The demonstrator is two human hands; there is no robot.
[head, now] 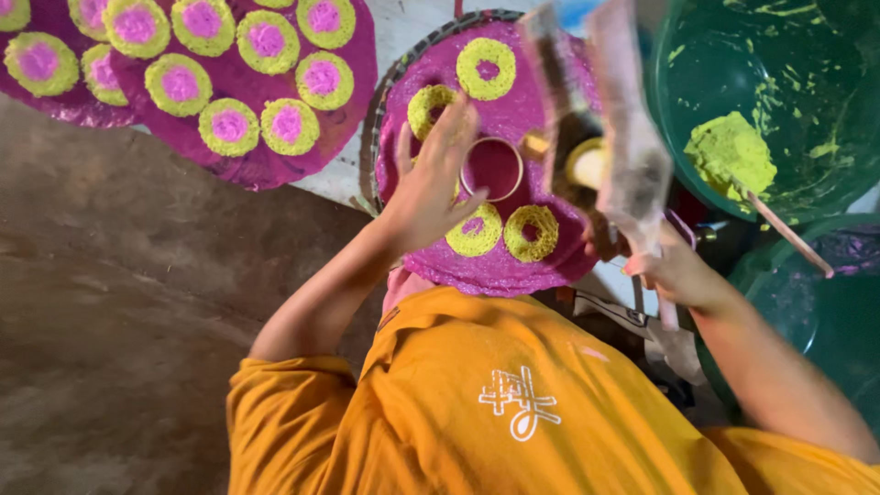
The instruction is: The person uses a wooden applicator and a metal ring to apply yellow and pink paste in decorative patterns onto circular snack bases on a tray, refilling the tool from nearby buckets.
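head view: green basin (825,55) with yellow-green paste (729,151) and a stick (788,234)

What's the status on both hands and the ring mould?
Left hand open, fingers spread beside the round metal ring mould on the magenta disc. Right hand grips a blurred clear plastic bag. Nothing blocking the ring.

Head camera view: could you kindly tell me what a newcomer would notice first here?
First, the round magenta disc at centre, bearing yellow-green rings, with the left hand resting on it beside a metal ring mould. At upper left lie finished magenta discs dotted with yellow-and-pink circles. At right, the right hand holds a blurred tool, near a green basin containing yellow-green paste.
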